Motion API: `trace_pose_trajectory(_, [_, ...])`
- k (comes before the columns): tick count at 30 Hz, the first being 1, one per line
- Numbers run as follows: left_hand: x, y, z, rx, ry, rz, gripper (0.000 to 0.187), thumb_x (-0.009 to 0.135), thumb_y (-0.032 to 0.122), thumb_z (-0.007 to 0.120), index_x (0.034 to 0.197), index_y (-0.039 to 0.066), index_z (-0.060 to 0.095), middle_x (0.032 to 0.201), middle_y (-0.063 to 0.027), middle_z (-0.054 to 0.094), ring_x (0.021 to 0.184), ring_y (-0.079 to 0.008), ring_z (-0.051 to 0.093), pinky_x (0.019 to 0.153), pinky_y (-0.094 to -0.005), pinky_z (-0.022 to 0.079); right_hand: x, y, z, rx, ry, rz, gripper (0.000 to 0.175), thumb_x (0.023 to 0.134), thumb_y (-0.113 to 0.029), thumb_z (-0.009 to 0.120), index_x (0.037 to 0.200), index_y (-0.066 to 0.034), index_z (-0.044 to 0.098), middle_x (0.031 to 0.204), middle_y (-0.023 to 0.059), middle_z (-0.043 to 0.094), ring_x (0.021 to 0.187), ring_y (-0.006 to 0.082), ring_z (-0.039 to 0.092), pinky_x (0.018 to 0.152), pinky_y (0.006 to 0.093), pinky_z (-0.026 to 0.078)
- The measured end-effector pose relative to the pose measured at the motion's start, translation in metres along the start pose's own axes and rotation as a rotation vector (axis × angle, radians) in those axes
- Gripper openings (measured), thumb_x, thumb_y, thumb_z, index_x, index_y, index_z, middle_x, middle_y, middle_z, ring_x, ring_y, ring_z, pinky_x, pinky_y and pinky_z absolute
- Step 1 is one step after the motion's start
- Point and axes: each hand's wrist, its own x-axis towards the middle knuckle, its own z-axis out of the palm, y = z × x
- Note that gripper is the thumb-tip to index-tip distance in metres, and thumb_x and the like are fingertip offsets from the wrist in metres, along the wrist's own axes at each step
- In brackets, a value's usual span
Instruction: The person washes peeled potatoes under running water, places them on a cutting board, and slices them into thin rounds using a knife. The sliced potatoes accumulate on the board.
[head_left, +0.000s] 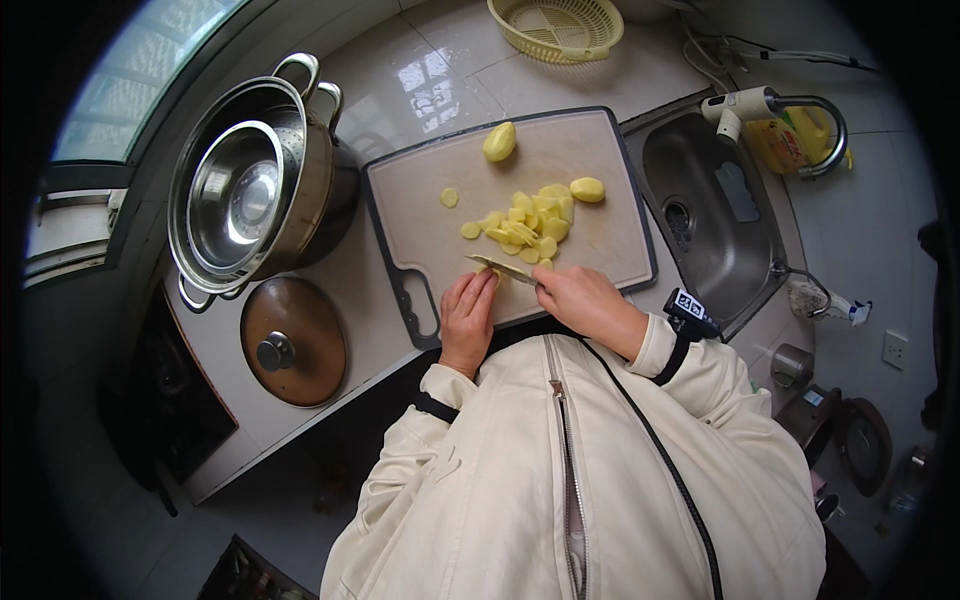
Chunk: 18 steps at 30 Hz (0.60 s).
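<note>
Near the front edge of a cutting board (420, 161) with a dark rim, my right hand (592, 301) grips a kitchen knife (501, 266). Its blade points left, across the fingertips of my left hand (469, 313). Those fingertips press on a piece of peeled potato (495, 277), mostly hidden beneath them and the blade. Beyond the knife lies a loose heap of potato slices (529, 221), with a single slice (448, 197) apart to the left. One whole peeled potato (499, 142) rests at the board's far side; a smaller peeled potato (587, 190) touches the heap's right.
Left of the board stands a steel pot (319, 217) holding a steel bowl (240, 191). A brown glass lid (307, 360) lies nearer. To the right is a sink (720, 247) with a faucet (750, 105). A yellow plastic basket (555, 34) sits at the back.
</note>
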Motion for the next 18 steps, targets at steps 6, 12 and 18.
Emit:
trace_pose_trajectory(6, [0.001,0.001,0.000,-0.020,0.013,-0.005,0.036,0.082,-0.005,0.064,0.116,0.004,0.067,0.121,-0.0107,0.065,0.115,-0.0335,0.057,0.099,-0.0415,0.046,0.016,-0.004,0.011,0.045,0.047,-0.013,0.016,0.090,-0.020,0.056,0.098,-0.0075,0.060,0.073,0.0191,0.065,0.070,0.0406,0.064,0.062,0.0512,0.051])
trace_pose_trajectory(12, [-0.001,0.000,0.001,-0.017,0.027,-0.010,0.033,0.083,-0.003,0.065,0.115,0.004,0.068,0.120,-0.0107,0.066,0.114,-0.0336,0.058,0.098,-0.0413,0.046,0.004,-0.001,0.002,0.032,0.011,0.000,0.015,0.090,-0.021,0.056,0.097,-0.0076,0.060,0.073,0.0187,0.065,0.070,0.0398,0.065,0.062,0.0508,0.051])
trace_pose_trajectory(18, [-0.001,0.000,0.002,-0.033,0.035,-0.012,0.034,0.082,-0.004,0.065,0.115,0.004,0.068,0.119,-0.0107,0.066,0.114,-0.0334,0.058,0.098,-0.0413,0.047,0.012,-0.005,0.013,0.009,0.025,-0.005,0.015,0.090,-0.021,0.056,0.097,-0.0078,0.059,0.073,0.0179,0.066,0.068,0.0391,0.065,0.062,0.0507,0.051])
